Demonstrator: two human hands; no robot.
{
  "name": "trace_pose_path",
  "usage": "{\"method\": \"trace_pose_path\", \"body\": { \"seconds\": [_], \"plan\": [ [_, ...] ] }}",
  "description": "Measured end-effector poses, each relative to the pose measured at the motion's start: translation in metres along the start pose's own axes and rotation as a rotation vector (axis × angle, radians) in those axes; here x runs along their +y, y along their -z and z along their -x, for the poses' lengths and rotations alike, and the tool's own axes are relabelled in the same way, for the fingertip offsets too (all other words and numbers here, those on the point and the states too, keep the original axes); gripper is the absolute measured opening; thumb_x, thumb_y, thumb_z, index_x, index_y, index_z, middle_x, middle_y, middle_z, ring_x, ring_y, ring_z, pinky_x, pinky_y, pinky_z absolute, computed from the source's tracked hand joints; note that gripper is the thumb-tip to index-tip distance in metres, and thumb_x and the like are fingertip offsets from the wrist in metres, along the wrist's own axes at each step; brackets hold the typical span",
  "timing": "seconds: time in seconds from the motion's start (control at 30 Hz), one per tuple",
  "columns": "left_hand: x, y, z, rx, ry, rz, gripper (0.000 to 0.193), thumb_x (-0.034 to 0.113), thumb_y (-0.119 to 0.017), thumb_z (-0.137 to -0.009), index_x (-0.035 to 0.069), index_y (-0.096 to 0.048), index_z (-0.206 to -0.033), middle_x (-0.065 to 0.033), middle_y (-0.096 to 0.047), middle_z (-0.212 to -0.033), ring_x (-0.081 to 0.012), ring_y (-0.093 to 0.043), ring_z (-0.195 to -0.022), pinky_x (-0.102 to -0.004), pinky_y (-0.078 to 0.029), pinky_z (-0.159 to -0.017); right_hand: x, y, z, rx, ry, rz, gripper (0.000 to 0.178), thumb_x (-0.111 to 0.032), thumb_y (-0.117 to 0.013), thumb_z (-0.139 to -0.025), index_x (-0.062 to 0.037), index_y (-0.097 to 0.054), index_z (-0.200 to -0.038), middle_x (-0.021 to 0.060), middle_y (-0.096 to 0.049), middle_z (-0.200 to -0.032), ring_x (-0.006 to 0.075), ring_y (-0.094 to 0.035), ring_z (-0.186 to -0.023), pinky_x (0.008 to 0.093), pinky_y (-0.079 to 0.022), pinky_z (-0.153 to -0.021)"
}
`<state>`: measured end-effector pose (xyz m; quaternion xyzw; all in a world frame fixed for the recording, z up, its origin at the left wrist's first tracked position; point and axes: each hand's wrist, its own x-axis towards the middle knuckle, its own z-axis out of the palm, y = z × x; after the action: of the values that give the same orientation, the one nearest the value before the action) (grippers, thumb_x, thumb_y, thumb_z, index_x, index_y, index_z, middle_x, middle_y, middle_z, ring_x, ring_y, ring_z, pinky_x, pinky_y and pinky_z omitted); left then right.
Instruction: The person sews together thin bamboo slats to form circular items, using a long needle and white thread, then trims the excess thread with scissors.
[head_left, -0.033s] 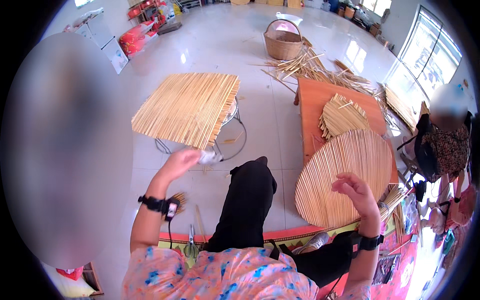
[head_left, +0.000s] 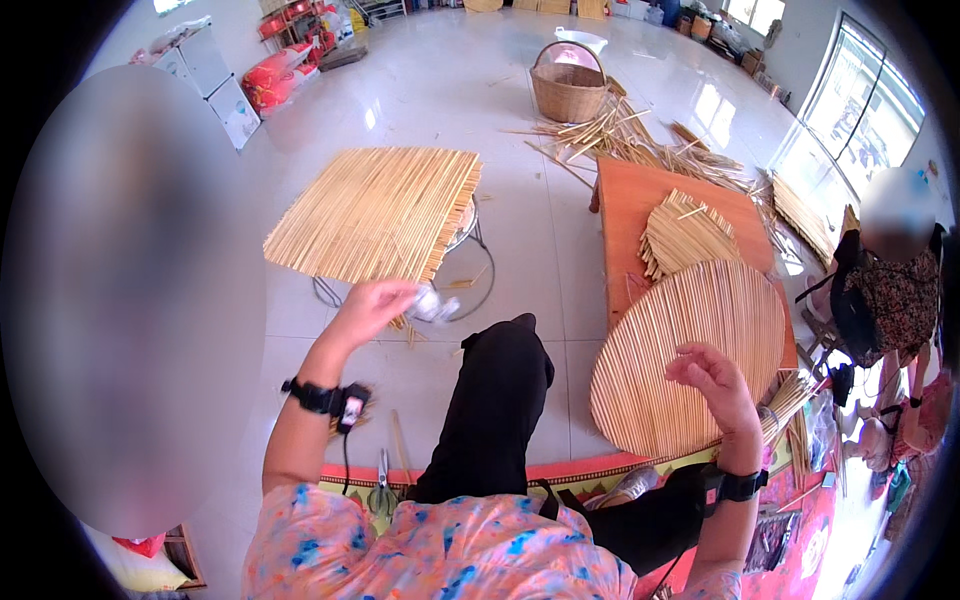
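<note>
The left hand (head_left: 375, 305) gripped a blurred whitish bundle (head_left: 433, 306) at center left, beside a square straw mat (head_left: 375, 210); the right hand (head_left: 716, 382), loosely curled, fingers apart, hung over a round mat (head_left: 645, 400), lower right.

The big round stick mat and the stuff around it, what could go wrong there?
The round mat sticks out past the edge of the wooden table, so it might tip or slide if the right hand bumps it.

The square mat has uneven ends near the left hand; those could scratch bare skin.

The scissors lie close to the person's leg, so a careless step might knock them.
</note>
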<state>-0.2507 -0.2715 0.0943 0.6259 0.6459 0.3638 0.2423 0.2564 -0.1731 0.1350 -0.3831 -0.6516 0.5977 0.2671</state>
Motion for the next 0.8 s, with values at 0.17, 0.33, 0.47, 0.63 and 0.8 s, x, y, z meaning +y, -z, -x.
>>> {"method": "trace_pose_path", "body": {
  "seconds": [0.17,0.33,0.47,0.63,0.8],
  "plan": [
    [0.141,-0.059,-0.085,-0.084,-0.109,0.468,0.015,0.007,-0.066,-0.086,-0.001,-0.067,-0.099,-0.0045,-0.067,-0.089,-0.0094,-0.061,-0.082,-0.0243,-0.05,-0.075,0.002,0.012,-0.002,0.018,0.095,-0.19,0.033,-0.01,-0.057,-0.095,-0.0003,-0.051,-0.126,0.0091,-0.066,-0.103,0.0175,-0.062,-0.098,0.0317,-0.05,-0.089],
    [0.222,-0.157,-0.114,-0.36,-0.356,0.429,0.012,0.005,-0.067,-0.082,0.001,-0.062,-0.093,-0.0028,-0.066,-0.085,-0.0094,-0.06,-0.079,-0.0259,-0.05,-0.074,0.012,-0.006,-0.008,0.209,0.276,-0.226,0.063,-0.015,-0.066,-0.089,-0.0038,-0.033,-0.142,0.012,-0.056,-0.124,0.0208,-0.056,-0.112,0.0336,-0.047,-0.095],
    [0.258,-0.206,-0.113,-0.446,-0.463,0.376,0.02,0.002,-0.064,-0.081,0.002,-0.061,-0.101,-0.0072,-0.067,-0.089,-0.0146,-0.063,-0.08,-0.0288,-0.051,-0.075,0.025,-0.009,-0.004,0.24,0.351,-0.388,0.052,-0.012,-0.064,-0.09,-0.0013,-0.042,-0.136,0.0099,-0.06,-0.114,0.0184,-0.058,-0.107,0.0325,-0.046,-0.093],
    [0.234,-0.258,-0.145,-0.421,-0.676,0.557,0.024,0.004,-0.063,-0.088,0.003,-0.061,-0.112,-0.0058,-0.066,-0.094,-0.0137,-0.063,-0.084,-0.0312,-0.051,-0.077,0.047,0.011,-0.004,0.489,0.125,-0.328,0.015,-0.012,-0.055,-0.097,0.0008,-0.061,-0.099,-0.0003,-0.063,-0.089,0.0081,-0.058,-0.083,0.0243,-0.046,-0.075],
    [0.196,-0.267,-0.15,-0.48,-0.344,0.802,0.029,0.01,-0.068,-0.088,0.001,-0.06,-0.114,-0.0007,-0.062,-0.093,-0.0098,-0.059,-0.079,-0.028,-0.05,-0.07,0.054,0.025,-0.021,0.576,0.1,-0.508,0.015,-0.015,-0.054,-0.098,-0.0024,-0.061,-0.095,-0.002,-0.06,-0.085,0.0069,-0.054,-0.076,0.0232,-0.045,-0.072]
  ]
}}
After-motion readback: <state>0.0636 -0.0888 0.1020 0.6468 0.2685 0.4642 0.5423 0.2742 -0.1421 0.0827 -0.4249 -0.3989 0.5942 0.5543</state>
